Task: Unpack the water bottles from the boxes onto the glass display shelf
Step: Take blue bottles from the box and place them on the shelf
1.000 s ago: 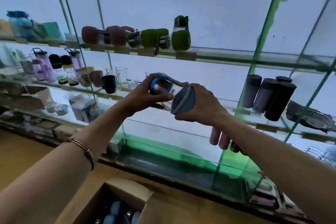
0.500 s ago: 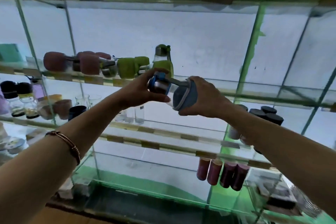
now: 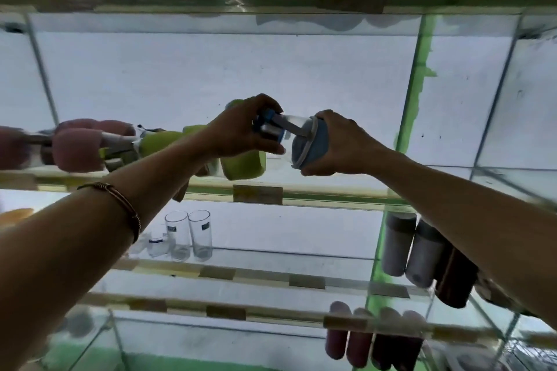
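1. Since half a second ago the view has tilted further up: the blue bottle (image 3: 297,138) and both hands now sit higher against the shelving, level with the row of green bottles (image 3: 245,164), and the two drinking glasses (image 3: 188,233) show well below them.
2. The blue bottle is held in the air between the hands, just in front of and above the glass shelf (image 3: 331,194), not yet resting on it.
3. Its long axis lies nearly level, running left to right, with the cap end pointing left and slightly up and the sleeved base to the right.
4. The left hand (image 3: 241,126) is curled round the cap end; the right hand (image 3: 340,144) grips the sleeved base. Neither is free.
5. The bare stretch of shelf lies just below and to the right of the bottle, so the right hand looks the nearer one to set it down, after the bottle is turned upright.
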Tool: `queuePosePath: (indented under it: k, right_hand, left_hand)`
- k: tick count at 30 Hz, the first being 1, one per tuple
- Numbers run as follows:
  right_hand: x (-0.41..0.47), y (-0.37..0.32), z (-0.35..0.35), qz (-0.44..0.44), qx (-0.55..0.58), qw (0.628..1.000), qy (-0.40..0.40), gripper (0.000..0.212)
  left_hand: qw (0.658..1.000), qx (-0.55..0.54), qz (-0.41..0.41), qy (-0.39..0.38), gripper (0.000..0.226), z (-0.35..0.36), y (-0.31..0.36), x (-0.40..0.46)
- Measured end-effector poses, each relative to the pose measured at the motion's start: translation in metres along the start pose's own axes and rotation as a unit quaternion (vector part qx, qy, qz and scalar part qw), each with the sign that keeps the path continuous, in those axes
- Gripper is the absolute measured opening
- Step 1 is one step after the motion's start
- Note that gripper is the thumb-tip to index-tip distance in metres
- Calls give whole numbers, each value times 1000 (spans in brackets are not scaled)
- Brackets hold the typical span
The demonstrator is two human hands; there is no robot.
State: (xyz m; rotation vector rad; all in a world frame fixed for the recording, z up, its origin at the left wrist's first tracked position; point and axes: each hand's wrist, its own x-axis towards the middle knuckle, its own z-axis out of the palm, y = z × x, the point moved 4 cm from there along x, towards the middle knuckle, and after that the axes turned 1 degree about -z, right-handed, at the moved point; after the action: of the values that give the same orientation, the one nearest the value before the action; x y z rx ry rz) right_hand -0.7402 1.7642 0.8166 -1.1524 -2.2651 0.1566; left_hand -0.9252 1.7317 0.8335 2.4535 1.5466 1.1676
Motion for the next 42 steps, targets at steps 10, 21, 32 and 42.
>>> queuePosePath:
  k: [10, 21, 32, 42]
  right_hand:
    - [77, 65, 10, 8, -62, 998, -33, 86]
    - [105, 86, 52, -9, -80, 996, -43, 94]
    - [109, 92, 57, -3, -41, 999, -20, 99]
    - [73, 72, 40, 66, -15, 997, -27, 109]
  left_hand:
    - [972, 196, -4, -127, 70, 43, -35, 93]
    - [891, 379, -59, -242, 52, 75, -75, 130]
    - [847, 452, -91, -264, 26, 85, -78, 134]
    - [903, 367, -101, -197, 64, 53, -54, 102]
